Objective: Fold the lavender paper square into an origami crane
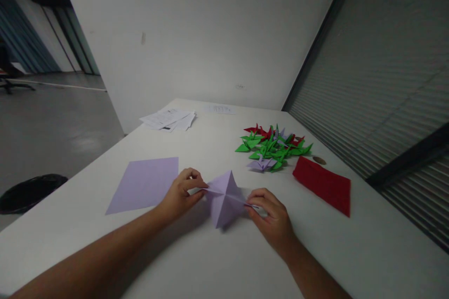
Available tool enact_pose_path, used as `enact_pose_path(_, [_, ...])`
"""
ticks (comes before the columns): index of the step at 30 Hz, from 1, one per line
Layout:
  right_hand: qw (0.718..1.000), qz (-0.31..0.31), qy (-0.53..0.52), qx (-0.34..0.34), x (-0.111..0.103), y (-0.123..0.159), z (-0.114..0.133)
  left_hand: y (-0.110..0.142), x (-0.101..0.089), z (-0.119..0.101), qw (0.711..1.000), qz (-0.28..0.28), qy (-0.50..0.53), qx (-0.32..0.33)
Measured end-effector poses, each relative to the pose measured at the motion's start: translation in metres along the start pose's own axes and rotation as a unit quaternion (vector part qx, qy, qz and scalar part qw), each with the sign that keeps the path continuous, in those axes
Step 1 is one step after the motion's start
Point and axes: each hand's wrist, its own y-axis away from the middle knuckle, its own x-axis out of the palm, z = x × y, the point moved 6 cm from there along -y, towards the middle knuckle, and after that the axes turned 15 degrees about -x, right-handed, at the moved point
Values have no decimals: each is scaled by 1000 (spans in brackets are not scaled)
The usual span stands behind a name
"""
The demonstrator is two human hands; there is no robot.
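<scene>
A partly folded sheet of purple origami paper (224,198) is held between my two hands just above the white table, its middle creased into raised points. My left hand (185,191) pinches its left corner between thumb and fingers. At the opposite side, my right hand (271,215) is closed on the right corner. Left of it, a flat purple sheet (147,184) lies partly behind my left hand. Beyond my right hand sits a pile of folded paper cranes (268,147), mostly green, with some red and purple ones.
Red paper (324,184) lies at the right, beside a small brown round object (319,160). Printed papers (168,119) are at the table's far left. A black-lined bin (31,191) stands on the floor at left. Window blinds (379,70) run along the right side.
</scene>
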Motion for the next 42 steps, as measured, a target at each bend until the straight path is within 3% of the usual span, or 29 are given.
enact_pose_path(8, [1000, 26, -13, 5, 7, 2, 4, 6, 17, -7, 994, 105, -4, -8])
enact_pose_path(14, [996, 56, 0, 66, 12, 1, 8, 11, 19, -27, 991, 118, -58, -25])
enact_pose_path(19, [987, 57, -75, 133, 17, 2, 10, 15, 21, -34, 988, 131, -33, -71])
enact_pose_path(30, [964, 63, -162, 201, 33, 3, 11, 17, 47, -13, 963, 168, 117, -173])
enact_pose_path(42, [955, 70, -174, 231, 46, 12, 9, 19, 68, -1, 934, 183, 221, -213])
